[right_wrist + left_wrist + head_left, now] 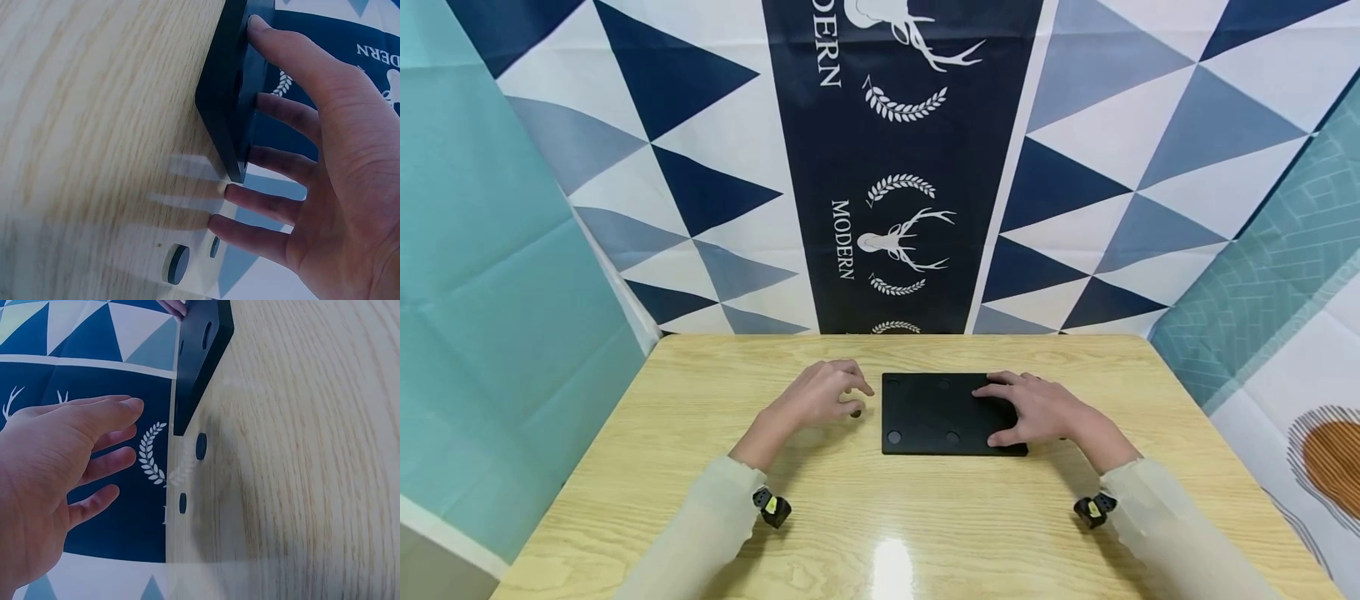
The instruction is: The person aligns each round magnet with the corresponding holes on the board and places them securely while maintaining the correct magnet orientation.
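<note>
A flat black rectangular board (pixel 925 417) with round recesses lies on the table. My left hand (pixel 823 396) hovers beside its left end, fingers loosely bent and holding nothing. Near that thumb is a small black disc (pixel 855 413); the left wrist view has two discs on the wood, a nearer one (pixel 201 446) and a farther one (pixel 182 503). Over the board's right end, my right hand (pixel 1037 408) is spread, its thumb tip appearing to touch the top face beside a recess. In the right wrist view a thick disc (pixel 178 264) and another disc (pixel 214 246) lie beyond the fingers.
The light wood table (pixel 820 517) ends at a back edge against a hanging patterned cloth (pixel 895 167). A teal panel (pixel 497 275) borders the left side, and patterned fabric (pixel 1285 375) lines the right.
</note>
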{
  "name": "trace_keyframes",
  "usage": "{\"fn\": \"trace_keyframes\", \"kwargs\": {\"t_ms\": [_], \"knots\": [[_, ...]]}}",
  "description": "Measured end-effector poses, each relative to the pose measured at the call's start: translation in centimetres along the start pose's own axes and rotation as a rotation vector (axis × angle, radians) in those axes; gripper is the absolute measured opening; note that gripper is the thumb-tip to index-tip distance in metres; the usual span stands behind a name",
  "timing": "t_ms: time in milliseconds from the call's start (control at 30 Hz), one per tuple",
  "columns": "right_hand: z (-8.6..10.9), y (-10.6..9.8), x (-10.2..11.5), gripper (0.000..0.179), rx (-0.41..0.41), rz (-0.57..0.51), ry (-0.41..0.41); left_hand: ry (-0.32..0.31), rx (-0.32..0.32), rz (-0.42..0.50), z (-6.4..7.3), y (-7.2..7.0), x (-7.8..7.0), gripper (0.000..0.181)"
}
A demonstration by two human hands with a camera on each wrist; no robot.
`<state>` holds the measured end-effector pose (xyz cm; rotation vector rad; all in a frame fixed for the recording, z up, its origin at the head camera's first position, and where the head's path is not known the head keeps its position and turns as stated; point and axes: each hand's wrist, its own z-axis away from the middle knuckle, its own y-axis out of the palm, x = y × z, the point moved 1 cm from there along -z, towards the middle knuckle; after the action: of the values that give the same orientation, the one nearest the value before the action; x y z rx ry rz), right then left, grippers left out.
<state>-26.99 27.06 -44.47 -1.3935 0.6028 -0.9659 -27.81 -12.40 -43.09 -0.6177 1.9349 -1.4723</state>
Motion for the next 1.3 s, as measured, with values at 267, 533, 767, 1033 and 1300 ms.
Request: {"fn": "trace_keyframes", "kwargs": {"t_ms": [267,533,767,1033,1300], "knots": [[0.0,0.0,0.0,0.084,0.000,0.000,-0.002,-0.043,0.036,0.018,0.3,0.5,0.3,0.021],[-0.1,0.0,-0.2,0.084,-0.010,-0.016,-0.021,-0.074,0.063,0.016,0.5,0.9,0.9,0.023],[-0.1,0.6,-1.0,0.083,-0.040,-0.007,-0.049,-0.085,0.069,0.029,0.6,1.3,1.2,0.021],[-0.1,-0.1,0.0,0.084,0.007,0.002,-0.001,-0.096,0.084,0.035,0.6,1.5,1.3,0.020],[-0.2,0.1,-0.1,0.083,-0.001,0.002,-0.002,-0.089,0.094,0.046,0.4,2.0,1.5,0.020]]}}
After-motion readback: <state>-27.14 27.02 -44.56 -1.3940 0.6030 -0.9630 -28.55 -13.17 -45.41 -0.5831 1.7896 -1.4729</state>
